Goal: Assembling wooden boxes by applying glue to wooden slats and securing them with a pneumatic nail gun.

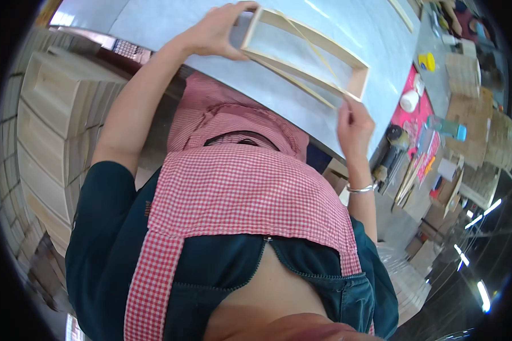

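A long, shallow frame of pale wood (313,29) stands on the table, open through its middle. Its left end sits between the thumb and fingers of my left hand (216,33). One thin wooden strip (311,42) crosses the frame at a slant, from the far side down to the near right corner. There my right hand (355,125) is closed, its fingertips appearing to pinch the strip's near end; the fingers partly hide the contact. A second thin strip (296,84) lies along the frame's near side on the tabletop.
The pale grey table (176,20) meets my apron at its near edge. Stacked wooden boxes (45,113) rise at the left. To the right are a white bottle (409,101) on a pink sheet, a power tool (393,149), a yellow cup (426,62) and cardboard. A person sits at the far right.
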A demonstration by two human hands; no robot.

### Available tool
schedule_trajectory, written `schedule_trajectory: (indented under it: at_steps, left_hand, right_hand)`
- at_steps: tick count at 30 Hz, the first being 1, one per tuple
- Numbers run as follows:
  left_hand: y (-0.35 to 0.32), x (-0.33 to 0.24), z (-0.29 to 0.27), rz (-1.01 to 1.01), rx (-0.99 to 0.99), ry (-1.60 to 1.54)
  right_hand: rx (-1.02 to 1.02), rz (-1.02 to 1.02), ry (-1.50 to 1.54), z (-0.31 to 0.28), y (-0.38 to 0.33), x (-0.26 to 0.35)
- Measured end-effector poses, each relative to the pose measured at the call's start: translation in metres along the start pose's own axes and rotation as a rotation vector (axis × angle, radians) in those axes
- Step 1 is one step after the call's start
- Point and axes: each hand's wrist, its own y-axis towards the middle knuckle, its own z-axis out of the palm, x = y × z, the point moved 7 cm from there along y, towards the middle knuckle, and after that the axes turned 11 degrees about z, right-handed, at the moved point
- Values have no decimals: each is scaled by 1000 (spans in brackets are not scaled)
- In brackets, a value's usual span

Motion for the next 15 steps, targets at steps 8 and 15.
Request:
schedule_trajectory:
  at_steps: [8, 15]
  left_hand:
    - [0, 4, 3, 50, 34, 10]
    - [-4, 2, 6, 101, -8, 141]
  right_hand:
    - [88, 183, 16, -16, 58, -91]
    - [64, 113, 256, 14, 56, -128]
